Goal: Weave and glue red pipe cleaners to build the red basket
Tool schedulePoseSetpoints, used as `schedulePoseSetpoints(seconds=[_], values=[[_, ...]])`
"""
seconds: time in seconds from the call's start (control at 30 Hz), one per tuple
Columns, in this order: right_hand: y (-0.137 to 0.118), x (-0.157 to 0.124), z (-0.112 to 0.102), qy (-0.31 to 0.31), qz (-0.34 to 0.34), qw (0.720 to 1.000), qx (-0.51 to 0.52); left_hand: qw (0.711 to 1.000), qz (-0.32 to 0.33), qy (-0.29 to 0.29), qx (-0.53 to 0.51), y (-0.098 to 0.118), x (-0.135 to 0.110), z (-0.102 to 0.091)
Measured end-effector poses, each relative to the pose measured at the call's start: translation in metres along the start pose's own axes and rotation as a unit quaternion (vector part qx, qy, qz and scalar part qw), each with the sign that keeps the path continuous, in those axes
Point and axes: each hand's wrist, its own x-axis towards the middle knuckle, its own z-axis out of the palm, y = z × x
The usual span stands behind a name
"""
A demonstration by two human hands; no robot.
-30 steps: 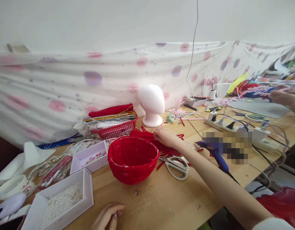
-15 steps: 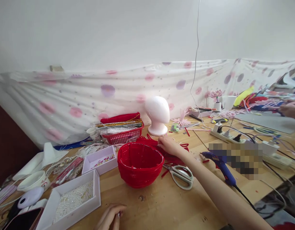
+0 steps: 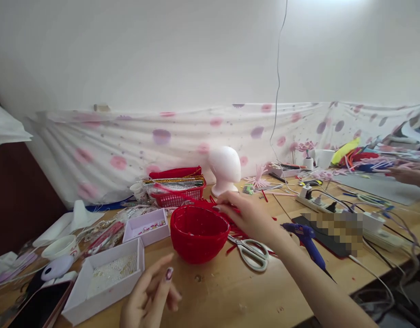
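Observation:
A red bowl-shaped piece (image 3: 199,246), its wall seemingly built of fuzzy chenille stems, sits upright in the middle of the table. Just behind its right rim is my right hand (image 3: 239,212), fingers pinched on a red chenille stem (image 3: 196,202) that stretches left toward the basket. More red stems (image 3: 237,231) lie under that hand, partly hidden by it. My left hand (image 3: 151,291) hovers in front of the bowl on the left, fingers apart and holding nothing. Scissors with pale handles (image 3: 254,255) rest right of the bowl, below my right forearm.
A white foam head (image 3: 225,168) stands behind, beside a red basket (image 3: 179,198) of stems. White trays (image 3: 141,259) with beads and gems are at left. A blue glue gun (image 3: 308,241) and power strip (image 3: 319,207) lie right. Another person's hand (image 3: 409,173) shows far right.
My left hand has risen and its fingers have spread. My right hand has drawn slightly left and nearer the bowl, with a red stem now stretched out from it. The view has shifted a little.

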Motion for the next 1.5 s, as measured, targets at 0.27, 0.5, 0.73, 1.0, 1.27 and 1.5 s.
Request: schedulePoseSetpoints(seconds=[0.27, 0.5, 0.73, 1.0, 1.27, 1.5], values=[[-0.063, -0.047, 0.029, -0.129, -0.047, 0.979, 0.148, 0.991, 0.025, -0.072, -0.114, 0.033, 0.004, 0.009], [-0.071, -0.062, 0.038, -0.192, -0.027, 0.954, 0.227, 0.993, 0.004, -0.039, -0.11, 0.017, -0.009, 0.001], [-0.063, -0.091, 0.046, -0.137, -0.004, 0.98, 0.147, 0.995, -0.04, -0.034, -0.086, 0.012, -0.017, -0.001], [-0.028, -0.107, 0.022, -0.074, 0.022, 0.994, 0.072, 0.98, -0.042, 0.116, -0.156, 0.0, 0.002, -0.023], [0.027, -0.137, -0.035, 0.159, 0.148, 0.976, -0.029, 0.942, -0.017, 0.253, -0.219, 0.003, 0.027, -0.065], [-0.011, -0.13, -0.011, 0.218, 0.063, 0.974, -0.006, 0.944, -0.06, 0.233, -0.224, 0.002, 0.015, -0.046]])
